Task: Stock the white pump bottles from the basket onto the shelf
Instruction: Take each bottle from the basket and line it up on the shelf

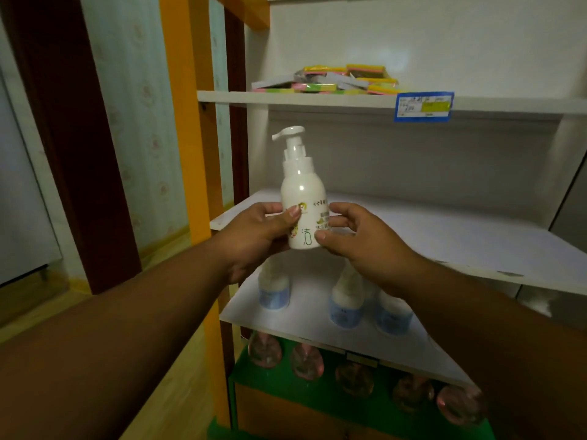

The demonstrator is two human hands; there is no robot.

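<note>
White pump bottle [303, 198], green lettering; orange post [190, 122]; blue-yellow price tag [424, 107].

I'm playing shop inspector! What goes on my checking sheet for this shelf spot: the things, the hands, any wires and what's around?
Surface: middle shelf, a white board, chipped along the front edge.
Job's things: one white pump bottle, upright in front of the middle shelf, not set down; basket not in view.
Clutter: colourful packs piled on the top shelf; blue-labelled bottles on the lower shelf; clear pinkish bottles underneath.
Hands: left hand and right hand both grip the white pump bottle's lower half.
Cables: nothing seen.
Surroundings: orange post, price tag, patterned wall, wooden floor.
</note>
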